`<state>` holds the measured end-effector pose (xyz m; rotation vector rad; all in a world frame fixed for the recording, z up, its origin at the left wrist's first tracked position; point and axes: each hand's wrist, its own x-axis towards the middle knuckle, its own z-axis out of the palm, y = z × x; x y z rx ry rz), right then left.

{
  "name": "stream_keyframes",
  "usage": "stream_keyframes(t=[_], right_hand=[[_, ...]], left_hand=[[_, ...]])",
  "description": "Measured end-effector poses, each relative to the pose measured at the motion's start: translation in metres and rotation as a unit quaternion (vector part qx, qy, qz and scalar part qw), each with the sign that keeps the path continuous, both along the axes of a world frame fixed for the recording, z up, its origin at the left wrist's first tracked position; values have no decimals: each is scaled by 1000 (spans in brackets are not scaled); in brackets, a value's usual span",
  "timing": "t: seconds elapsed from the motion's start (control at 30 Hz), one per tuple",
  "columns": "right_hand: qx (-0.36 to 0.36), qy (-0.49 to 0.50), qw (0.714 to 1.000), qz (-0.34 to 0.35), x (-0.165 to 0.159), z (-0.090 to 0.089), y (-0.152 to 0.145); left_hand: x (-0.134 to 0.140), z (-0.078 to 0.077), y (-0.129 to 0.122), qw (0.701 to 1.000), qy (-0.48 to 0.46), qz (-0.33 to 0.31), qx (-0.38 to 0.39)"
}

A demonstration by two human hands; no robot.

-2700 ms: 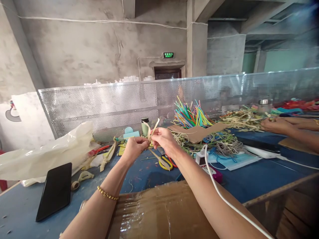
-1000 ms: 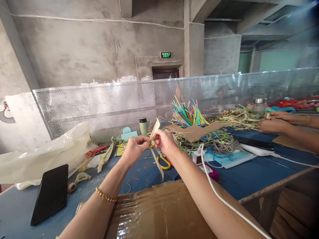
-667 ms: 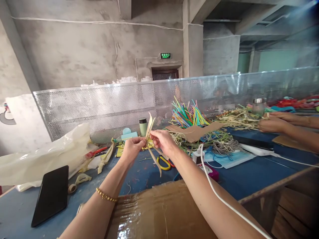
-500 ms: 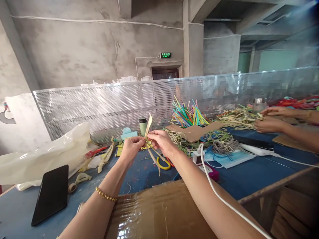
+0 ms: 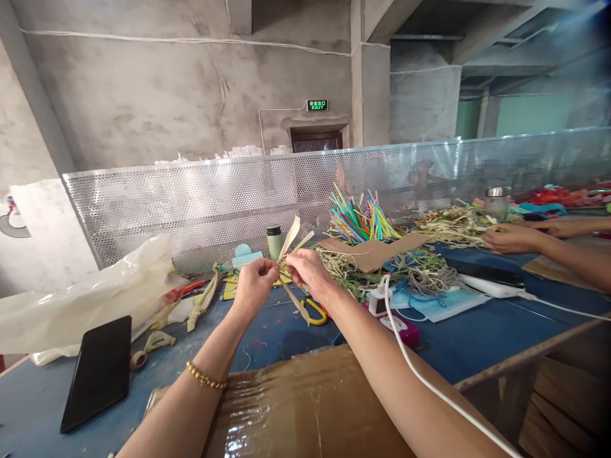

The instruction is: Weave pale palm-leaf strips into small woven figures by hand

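In the middle of the head view, my left hand (image 5: 256,281) and my right hand (image 5: 309,271) meet just above the table. Both pinch pale yellow flat strips (image 5: 290,235) that look like dried husk. Two ends of the strips fan upward between my fingers, and one tail hangs below toward a yellow scissors handle (image 5: 317,313). My fingertips cover the spot where the strips cross. Under and behind my hands lies a yellow piece (image 5: 230,288), partly hidden.
A taped cardboard box (image 5: 305,407) sits closest to me. On the blue table are a black phone (image 5: 98,375), plastic sheeting (image 5: 86,299), a green bottle (image 5: 274,243), colourful stems (image 5: 360,216) and a charger cable (image 5: 401,343). A co-worker's hands (image 5: 515,238) work at right.
A second strip end now points up to the right instead of hanging down. My hands have shifted slightly. One of the co-worker's hands has moved lower and to the right.
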<state>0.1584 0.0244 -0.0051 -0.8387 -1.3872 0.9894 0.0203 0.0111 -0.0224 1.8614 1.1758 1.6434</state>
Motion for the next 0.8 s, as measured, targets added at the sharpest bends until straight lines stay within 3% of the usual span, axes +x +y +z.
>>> stream_keyframes(t=[0.3, 0.43, 0.57, 0.8], right_hand=[[77, -59, 995, -33, 0, -3, 0], [56, -20, 998, 22, 0, -2, -5], [43, 4, 999, 19, 0, -1, -5], [43, -21, 999, 25, -1, -3, 1]], left_hand=[[-2, 0, -2, 999, 23, 46, 2], [-2, 1, -1, 1000, -23, 15, -8], [0, 1, -1, 999, -37, -8, -8], [1, 4, -6, 999, 1, 28, 17]])
